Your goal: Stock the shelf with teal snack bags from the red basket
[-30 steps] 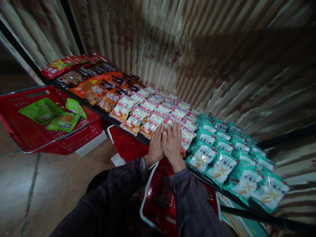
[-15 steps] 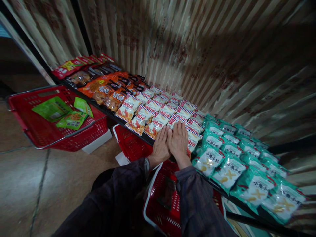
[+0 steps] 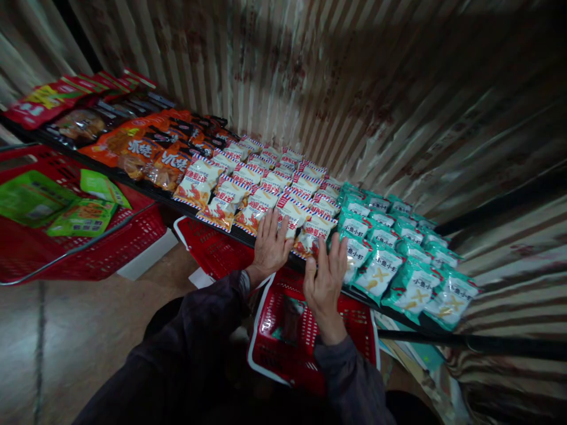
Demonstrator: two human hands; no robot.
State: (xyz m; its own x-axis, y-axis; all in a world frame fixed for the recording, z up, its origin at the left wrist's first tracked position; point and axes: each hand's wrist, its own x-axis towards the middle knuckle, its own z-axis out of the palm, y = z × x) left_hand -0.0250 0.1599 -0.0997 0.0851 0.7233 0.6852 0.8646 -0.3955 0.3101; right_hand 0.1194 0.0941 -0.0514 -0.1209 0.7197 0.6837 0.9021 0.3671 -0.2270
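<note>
Rows of white snack bags [image 3: 254, 208] with red lettering lie on a narrow black shelf [image 3: 186, 208]. My left hand [image 3: 271, 247] rests at the front edge of these bags, fingers spread and flat, fingertips on or just over a front-row bag. Farther right, my right hand [image 3: 325, 282] is open with fingers apart, its fingertips by the border between the white bags and the teal snack bags [image 3: 378, 273]. Neither hand grips a bag. Whether the right fingertips touch one, I cannot tell.
Orange snack bags [image 3: 137, 154] and red packs [image 3: 48, 103] fill the shelf's left end. Below stand a red basket [image 3: 101, 254] holding green pouches [image 3: 84, 217], another red basket [image 3: 217, 251], and a third red basket [image 3: 283, 360] holding a dark pack. Striped sheeting [image 3: 354, 106] hangs behind.
My hands, side by side on the white bags before, have parted: the right has drawn back toward the teal bags, and the left has its fingers spread. The view has shifted.
</note>
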